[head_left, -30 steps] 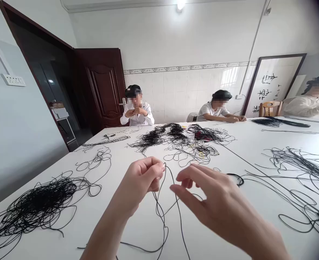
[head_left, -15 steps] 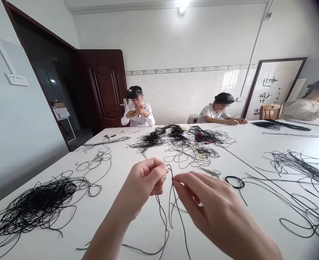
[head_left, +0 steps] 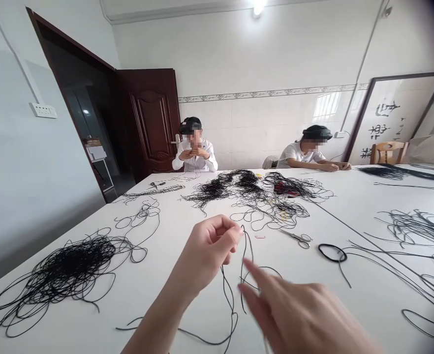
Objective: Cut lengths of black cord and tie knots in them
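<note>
Above the white desk [head_left: 154, 295], the left hand [head_left: 207, 250] is curled, with its thumb and fingertips pinching a black cord [head_left: 244, 241]. The cord drops from that pinch in loose bends and runs along the desk below. The right hand [head_left: 294, 314] has drawn back since the earlier frame, when its fingertips came up against the cord beside the left hand. It now sits lower, fingers stretched out and parted, blurred by motion and gripping nothing that shows, though I cannot tell whether they brush the lower strand. With that hand out of the way, the scissors [head_left: 296, 238] lie fully in view on the desk to the right of the cord, just left of a small coil of black cord [head_left: 332, 253]. A tangled heap of black cord [head_left: 69, 268] lies to the left, and a second heap [head_left: 246, 189] lies further up the desk. One seated person [head_left: 195, 155] and another seated person [head_left: 305, 152] are at the far side.
</note>
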`<state>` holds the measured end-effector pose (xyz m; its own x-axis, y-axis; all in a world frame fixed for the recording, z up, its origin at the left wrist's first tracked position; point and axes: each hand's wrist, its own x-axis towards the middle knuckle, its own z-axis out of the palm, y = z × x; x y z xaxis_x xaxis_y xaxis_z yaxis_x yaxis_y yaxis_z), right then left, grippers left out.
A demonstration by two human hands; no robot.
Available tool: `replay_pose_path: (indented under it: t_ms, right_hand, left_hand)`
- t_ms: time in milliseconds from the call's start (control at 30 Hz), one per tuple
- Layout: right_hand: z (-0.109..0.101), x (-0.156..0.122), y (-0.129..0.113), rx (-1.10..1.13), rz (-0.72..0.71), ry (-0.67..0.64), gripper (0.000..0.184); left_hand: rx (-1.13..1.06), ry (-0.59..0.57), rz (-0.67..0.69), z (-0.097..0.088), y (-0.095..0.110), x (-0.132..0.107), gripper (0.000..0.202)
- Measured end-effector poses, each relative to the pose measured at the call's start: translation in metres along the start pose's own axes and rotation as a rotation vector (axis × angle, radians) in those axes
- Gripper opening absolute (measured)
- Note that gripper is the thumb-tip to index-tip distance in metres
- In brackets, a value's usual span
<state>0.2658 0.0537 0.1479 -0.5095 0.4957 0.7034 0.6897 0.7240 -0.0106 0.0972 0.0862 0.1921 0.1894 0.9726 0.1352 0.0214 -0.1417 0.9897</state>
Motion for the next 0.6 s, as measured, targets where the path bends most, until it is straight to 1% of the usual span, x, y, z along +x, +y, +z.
replay_pose_path:
  t_ms: [67, 100, 200, 233, 267, 300, 333, 433, 467, 533, 600]
  right_hand:
    - [0.001, 0.003, 0.009, -0.016, 0.082, -0.012, 0.036]
    - [0.001, 0.006, 0.012, -0.008, 0.114, 0.004, 0.040]
    - [-0.001, 0.015, 0.017, 0.009, 0.179, 0.110, 0.047]
    - [-0.001, 0.018, 0.016, 0.019, 0.201, 0.141, 0.043]
    - [-0.002, 0.021, 0.016, 0.039, 0.217, 0.158, 0.035]
    - [-0.003, 0.023, 0.015, 0.067, 0.225, 0.165, 0.026]
    - [-0.003, 0.025, 0.014, 0.107, 0.224, 0.165, 0.021]
    - [-0.007, 0.029, 0.011, 0.228, 0.190, 0.175, 0.023]
    - [-0.009, 0.030, 0.011, 0.259, 0.184, 0.188, 0.020]
    - [-0.013, 0.029, 0.010, 0.327, 0.167, 0.216, 0.015]
    - [-0.016, 0.026, 0.009, 0.377, 0.151, 0.263, 0.020]
  left_hand:
    - [0.009, -0.004, 0.009, 0.000, 0.000, -0.002, 0.023]
    - [0.016, -0.009, 0.012, 0.000, 0.000, -0.003, 0.023]
    - [0.021, -0.044, 0.025, 0.003, 0.002, -0.007, 0.023]
    - [0.006, -0.066, 0.027, 0.004, 0.003, -0.008, 0.022]
    - [-0.023, -0.093, 0.025, 0.004, 0.003, -0.008, 0.021]
    - [-0.061, -0.124, 0.021, 0.005, 0.004, -0.008, 0.020]
    - [-0.104, -0.156, 0.014, 0.005, 0.004, -0.008, 0.019]
    - [-0.296, -0.234, -0.030, 0.003, 0.005, -0.006, 0.019]
    - [-0.378, -0.249, -0.046, 0.001, 0.005, -0.006, 0.019]
    - [-0.522, -0.261, -0.055, -0.004, 0.006, -0.005, 0.023]
    - [-0.652, -0.240, -0.045, -0.008, 0.007, -0.006, 0.024]
